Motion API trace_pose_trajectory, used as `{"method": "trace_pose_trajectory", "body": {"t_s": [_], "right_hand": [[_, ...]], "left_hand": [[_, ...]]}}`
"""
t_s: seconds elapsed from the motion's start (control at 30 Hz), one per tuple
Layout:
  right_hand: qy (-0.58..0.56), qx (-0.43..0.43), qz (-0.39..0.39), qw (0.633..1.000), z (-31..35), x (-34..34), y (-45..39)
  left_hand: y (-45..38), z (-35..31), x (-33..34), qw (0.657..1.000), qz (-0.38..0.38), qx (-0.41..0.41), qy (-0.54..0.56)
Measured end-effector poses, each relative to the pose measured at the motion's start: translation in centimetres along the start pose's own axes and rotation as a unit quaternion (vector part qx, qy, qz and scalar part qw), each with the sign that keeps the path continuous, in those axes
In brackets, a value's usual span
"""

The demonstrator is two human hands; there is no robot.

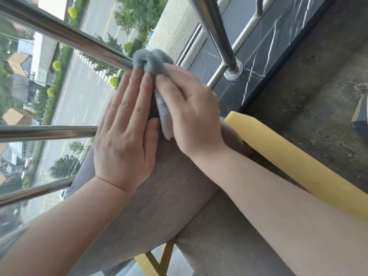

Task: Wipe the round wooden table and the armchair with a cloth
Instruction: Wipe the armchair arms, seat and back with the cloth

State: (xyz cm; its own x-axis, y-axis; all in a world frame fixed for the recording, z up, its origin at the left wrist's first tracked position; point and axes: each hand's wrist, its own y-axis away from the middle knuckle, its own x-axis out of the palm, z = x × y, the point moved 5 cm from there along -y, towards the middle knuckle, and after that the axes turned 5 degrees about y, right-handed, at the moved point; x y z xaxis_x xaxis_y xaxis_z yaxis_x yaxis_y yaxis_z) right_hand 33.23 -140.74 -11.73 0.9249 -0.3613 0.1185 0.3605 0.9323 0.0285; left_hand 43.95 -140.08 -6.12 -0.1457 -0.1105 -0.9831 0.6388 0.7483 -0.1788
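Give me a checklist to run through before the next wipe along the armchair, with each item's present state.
1. Fluffy grey cloth held: ok, the right hand grips it.
2. Cloth on the grey upholstered armchair: ok, it lies on the fabric.
3. Chair steadied: ok, the left hand lies flat on the upholstery.
4. Clearance from the steel railing: not ok, the cloth bunches right by it.
5. Yellow wooden armrest wiped: cannot tell.
6. Round wooden table wiped: cannot tell, out of view.

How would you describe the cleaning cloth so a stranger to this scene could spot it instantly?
Start at the grey upholstered armchair beside the steel railing. Two hands meet on its top edge; the cloth sits bunched under the right hand. It is the only fluffy, pale blue-grey thing there.
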Motion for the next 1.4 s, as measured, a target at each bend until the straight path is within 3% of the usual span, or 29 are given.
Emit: {"method": "trace_pose_trajectory", "body": {"t_s": [0.07,0.1,0.17,0.2,0.23,0.3,0.37,0.4,0.47,0.5,0.53,0.63,0.7,0.8,0.87,0.97,1.03,1.07,1.13,1.2,1.23,1.27,1.33,1.4], "right_hand": [[0.034,0.029,-0.054,0.998,-3.6,-2.3,1.5],[0.049,0.104,-0.073,0.991,-5.2,-3.5,1.7],[0.122,0.238,-0.035,0.963,-6.6,-3.4,0.9],[0.174,0.246,0.0,0.953,-5.4,-2.5,0.0],[0.19,0.203,0.017,0.961,-3.3,-1.6,-0.6],[0.092,0.053,-0.024,0.994,0.8,0.0,-0.2],[0.036,-0.004,-0.081,0.996,-0.1,-0.7,1.9],[0.05,-0.005,-0.106,0.993,-1.8,-1.9,2.5],[0.065,0.121,-0.116,0.984,-4.4,-3.5,2.2],[0.096,0.191,-0.086,0.973,-4.8,-3.1,1.4],[0.132,0.206,-0.052,0.968,-3.8,-2.1,0.6],[0.105,0.003,-0.093,0.99,2.0,0.7,0.9],[0.1,-0.062,-0.116,0.986,0.5,0.0,2.3],[0.104,0.031,-0.13,0.986,-3.0,-2.3,2.0],[0.117,0.12,-0.078,0.983,-1.9,-0.8,0.5],[0.102,-0.007,-0.08,0.992,2.2,1.2,0.3],[0.049,-0.044,-0.078,0.995,0.2,0.2,1.2],[0.046,-0.023,-0.074,0.996,-1.6,-1.1,1.4],[0.053,0.098,-0.041,0.993,-3.6,-2.7,0.8],[0.16,0.159,0.048,0.973,-2.7,-1.2,-1.0],[0.21,0.12,0.065,0.968,-0.9,-0.1,-1.7],[0.199,0.053,0.035,0.978,1.1,0.7,-1.6],[0.087,-0.038,-0.046,0.994,2.3,0.9,0.0],[0.031,-0.011,-0.036,0.999,-2.8,-1.2,1.8]], "left_hand": [[0.2,0.0,0.0,1.0,0.006,0.001,0.002],[0.2,0.1,-0.1,1.0,0.006,0.0,-0.002],[0.2,0.1,-0.1,1.0,0.006,0.001,-0.002],[0.1,0.1,-0.1,1.0,0.004,0.003,0.0],[0.0,0.1,0.0,1.0,0.001,0.005,0.002],[-0.1,0.1,0.0,1.0,-0.007,0.007,0.007],[0.0,0.1,0.0,1.0,-0.006,0.007,0.01],[0.1,0.1,0.0,1.0,-0.005,0.005,0.008],[0.2,0.1,0.0,1.0,-0.004,0.0,0.003],[0.2,0.1,0.0,1.0,-0.003,0.001,0.004],[0.2,0.1,0.1,1.0,-0.005,0.004,0.004],[0.1,0.2,0.1,1.0,-0.017,0.017,-0.013],[0.1,0.2,0.2,1.0,-0.008,0.011,0.007],[0.0,0.1,0.1,1.0,-0.003,0.002,0.009],[0.2,0.2,0.1,1.0,-0.008,0.004,0.004],[0.2,0.2,0.1,0.999,-0.028,0.009,-0.021],[0.2,0.1,0.1,1.0,-0.021,0.003,-0.003],[0.1,0.1,0.1,1.0,-0.018,0.002,0.002],[0.1,0.0,-0.1,1.0,-0.017,-0.003,-0.001],[0.2,0.1,-0.1,1.0,-0.02,-0.007,-0.003],[0.2,0.1,-0.1,1.0,-0.025,-0.009,-0.01],[0.2,0.1,-0.1,0.999,-0.029,-0.007,-0.018],[0.1,0.0,-0.1,0.999,-0.031,0.002,-0.023],[0.2,0.0,-0.1,1.0,-0.02,0.002,-0.019]]}}
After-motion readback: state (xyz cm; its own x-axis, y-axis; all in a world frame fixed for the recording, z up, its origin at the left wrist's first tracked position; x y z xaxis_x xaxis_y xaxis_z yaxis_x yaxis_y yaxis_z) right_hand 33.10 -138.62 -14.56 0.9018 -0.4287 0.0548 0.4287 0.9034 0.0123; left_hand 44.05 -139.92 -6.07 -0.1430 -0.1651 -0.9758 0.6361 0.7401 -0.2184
